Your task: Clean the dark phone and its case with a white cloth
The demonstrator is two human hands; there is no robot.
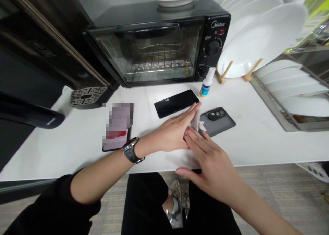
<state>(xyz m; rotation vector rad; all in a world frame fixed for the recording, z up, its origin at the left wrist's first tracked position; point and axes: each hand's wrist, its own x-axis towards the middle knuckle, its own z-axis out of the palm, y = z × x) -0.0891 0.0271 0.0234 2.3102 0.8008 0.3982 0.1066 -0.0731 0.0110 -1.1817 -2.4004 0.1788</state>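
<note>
A crumpled white tissue (196, 120) is pressed between my two hands above the front part of the counter. My left hand (174, 130), with a dark watch (131, 150) on the wrist, has its fingers straight and together, holding the tissue at its palm. The fingers of my right hand (209, 157) lie stretched against the tissue and the left palm, its thumb spread apart. Partly behind the hands, a grey phone case (221, 121) with a camera cutout lies on the counter. Just beyond the left fingertips is a black phone (176, 103), screen up.
Another phone (117, 128), its screen lit and blurred out, lies to the left. A small spray bottle (207, 83) stands before the toaster oven (156, 53). White plates (264, 39) stand in a wooden rack at right, beside a metal dish rack (272, 108). A dark machine with a drip tray (87, 97) is at left.
</note>
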